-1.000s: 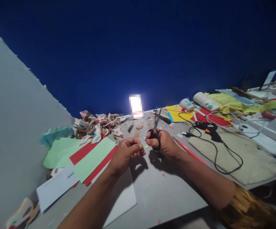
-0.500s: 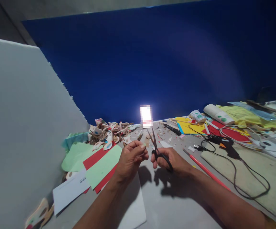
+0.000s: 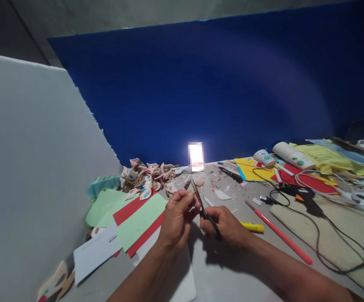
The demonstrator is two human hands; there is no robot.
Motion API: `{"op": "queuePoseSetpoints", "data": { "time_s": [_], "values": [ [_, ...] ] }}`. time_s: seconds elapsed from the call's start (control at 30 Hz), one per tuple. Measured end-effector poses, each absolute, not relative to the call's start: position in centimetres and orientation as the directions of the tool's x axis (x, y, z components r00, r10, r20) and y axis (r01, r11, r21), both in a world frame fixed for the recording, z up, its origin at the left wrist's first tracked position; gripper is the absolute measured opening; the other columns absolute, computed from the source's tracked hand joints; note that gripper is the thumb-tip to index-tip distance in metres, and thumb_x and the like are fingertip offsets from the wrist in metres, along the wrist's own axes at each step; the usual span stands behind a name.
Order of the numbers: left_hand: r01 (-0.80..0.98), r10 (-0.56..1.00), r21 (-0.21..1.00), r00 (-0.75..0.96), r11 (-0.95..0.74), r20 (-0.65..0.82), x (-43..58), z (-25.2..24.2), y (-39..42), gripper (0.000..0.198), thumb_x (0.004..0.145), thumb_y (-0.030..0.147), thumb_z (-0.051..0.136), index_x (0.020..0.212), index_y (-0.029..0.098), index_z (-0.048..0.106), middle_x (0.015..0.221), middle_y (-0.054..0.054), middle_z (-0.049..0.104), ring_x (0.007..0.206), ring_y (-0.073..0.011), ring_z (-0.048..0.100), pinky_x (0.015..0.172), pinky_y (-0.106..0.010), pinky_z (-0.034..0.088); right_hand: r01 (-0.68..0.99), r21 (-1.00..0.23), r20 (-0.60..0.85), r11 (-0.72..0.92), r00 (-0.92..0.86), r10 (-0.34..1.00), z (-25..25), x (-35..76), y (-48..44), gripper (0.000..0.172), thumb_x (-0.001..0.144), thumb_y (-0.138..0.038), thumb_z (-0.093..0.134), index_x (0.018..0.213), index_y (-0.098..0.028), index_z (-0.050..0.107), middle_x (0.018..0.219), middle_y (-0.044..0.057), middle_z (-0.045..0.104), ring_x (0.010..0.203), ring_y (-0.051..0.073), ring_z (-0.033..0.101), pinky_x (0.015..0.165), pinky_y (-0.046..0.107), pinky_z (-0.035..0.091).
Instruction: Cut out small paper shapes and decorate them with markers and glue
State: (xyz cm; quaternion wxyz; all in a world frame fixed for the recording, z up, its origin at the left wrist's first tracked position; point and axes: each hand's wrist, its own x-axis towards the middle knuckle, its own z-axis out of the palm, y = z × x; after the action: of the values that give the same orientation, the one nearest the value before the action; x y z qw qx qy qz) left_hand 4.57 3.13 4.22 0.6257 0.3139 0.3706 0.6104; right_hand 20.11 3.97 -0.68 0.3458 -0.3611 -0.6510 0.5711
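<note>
While right hand (image 3: pixel 224 224) grips scissors (image 3: pixel 203 209), cup (image 3: pixel 264 158) lies sideways.

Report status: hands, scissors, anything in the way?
Left hand pinched, contents unclear. Right hand holding scissors, blades close beside left hand. No obvious obstruction; pale scraps lie beyond.

Anything between the fingertips of the left hand (image 3: pixel 178 216) is too small to identify; the right hand (image 3: pixel 227 226) partly hides the handles of the scissors (image 3: pixel 204 213). At twelve o'clock from both, a glowing panel (image 3: pixel 196 156) blurs into blocks; at three, the right hand covers one end of a yellow tube (image 3: pixel 253 227). The frame crops a painted cut-out (image 3: pixel 54 280) at eight o'clock and a beige mat (image 3: pixel 352 224) at four.
</note>
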Motion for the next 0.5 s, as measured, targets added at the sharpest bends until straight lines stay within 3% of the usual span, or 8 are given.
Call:
{"op": "queuePoseSetpoints", "data": {
  "time_s": [0.3, 0.5],
  "values": [
    [-0.557, 0.992, 0.830, -0.079, 0.040, -0.101, 4.8, 3.6, 3.2, 0.041, 0.057, 0.039, 0.093, 0.068, 0.017, 0.061, 0.064, 0.004, 0.061, 0.063, -0.0080, 0.054, 0.063, -0.019, 0.046, 0.080, -0.994, 0.026, 0.069, -0.446, 0.895, -0.9, 18.9, 3.4, 0.029, 0.077, -0.039, 0.070, 0.063, -0.018, 0.056, 0.061, -0.001, 0.048, 0.058, 0.011, 0.042, 0.051, 0.024, 0.035],
    [-0.585, 0.984, 0.810, -0.119, 0.040, -0.135, 5.0, 3.6, 3.1, 0.045, 0.050, 0.039, 0.097, 0.067, 0.016, 0.062, 0.062, 0.003, 0.060, 0.061, -0.0080, 0.053, 0.060, -0.019, 0.046, 0.052, -0.999, -0.019, 0.004, -0.440, 0.898, -1.6, 18.7, 3.3, 0.042, 0.078, -0.054, 0.073, 0.068, -0.015, 0.059, 0.060, -0.002, 0.047, 0.056, 0.010, 0.042, 0.049, 0.023, 0.034]
  ]
}}
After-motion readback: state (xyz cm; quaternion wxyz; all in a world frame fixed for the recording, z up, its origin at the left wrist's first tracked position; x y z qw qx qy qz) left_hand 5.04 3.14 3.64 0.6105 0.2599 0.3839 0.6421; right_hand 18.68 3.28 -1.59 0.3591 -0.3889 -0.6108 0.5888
